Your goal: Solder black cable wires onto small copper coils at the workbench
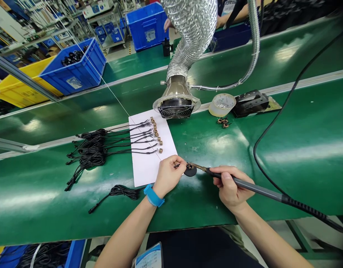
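Observation:
My left hand, with a blue band on its wrist, pinches the end of a black cable beside a small round black disc. Tiny copper-coloured parts lie on the disc. My right hand grips a soldering iron like a pen, and its metal tip reaches the parts on the disc. Left of my hands, a white sheet carries several cable ends with small brass-coloured pieces near them. The coiled parts of those black cables lie on the green table.
A fume duct hangs above the table's middle. Behind the disc are a round translucent container, a small pile of parts and a black iron stand. Blue bins stand at the back. The iron's cord loops at the right.

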Available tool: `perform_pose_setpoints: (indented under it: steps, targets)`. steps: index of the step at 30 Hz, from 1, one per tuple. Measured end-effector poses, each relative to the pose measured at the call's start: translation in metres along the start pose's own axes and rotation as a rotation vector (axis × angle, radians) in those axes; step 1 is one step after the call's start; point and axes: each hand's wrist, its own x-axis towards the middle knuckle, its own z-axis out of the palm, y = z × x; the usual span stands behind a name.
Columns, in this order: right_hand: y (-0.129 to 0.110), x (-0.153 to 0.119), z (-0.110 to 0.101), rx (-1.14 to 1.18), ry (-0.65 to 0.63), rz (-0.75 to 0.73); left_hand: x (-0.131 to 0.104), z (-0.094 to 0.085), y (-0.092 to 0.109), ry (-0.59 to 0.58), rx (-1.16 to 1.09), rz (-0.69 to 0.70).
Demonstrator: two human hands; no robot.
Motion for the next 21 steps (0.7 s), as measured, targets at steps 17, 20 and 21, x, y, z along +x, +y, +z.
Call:
perform_pose_setpoints:
  steps: [17, 20, 21]
  targets:
    - [-0.005, 0.017, 0.022, -0.115, -0.26, -0.133, 0.0, 0.001, 0.002, -0.015, -0.017, 0.034]
    - [0.0, 0.015, 0.03, -0.109, -0.334, -0.178, -0.001, 0.001, 0.002, -0.024, -0.02, 0.065]
    - [0.002, 0.013, 0.032, -0.104, -0.359, -0.177, -0.001, 0.001, 0.003, -0.027, -0.018, 0.073]
